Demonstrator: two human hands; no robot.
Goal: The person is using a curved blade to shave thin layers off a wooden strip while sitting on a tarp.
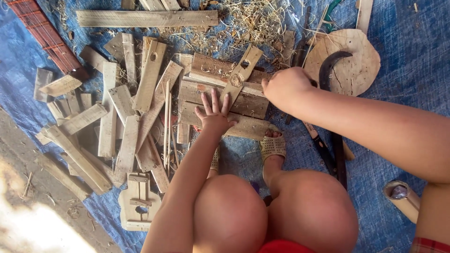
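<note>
Seen from above, a person squats on a blue tarp (412, 65), bare knees lowest in view, feet in woven sandals (273, 146) just beyond. The left hand (214, 111) lies flat with fingers spread, gripping nothing, pressing down a stack of weathered wooden slats (211, 96). A short notched wood piece (241, 72) with two holes lies diagonally on that stack. The right hand (287, 85) is clenched at the stack's right edge; what it grips is hidden, so I cannot tell.

Risk, as a judgement: the spread fingers sit close to the notched piece, so a slip by the right hand could strike them. A curved dark blade (328, 68) rests on a round wooden block (358, 56) just beside the right wrist.

To the left, loose slats (117, 122) are scattered; shavings (243, 21) lie farther off. No packages, labels or signs show.
</note>
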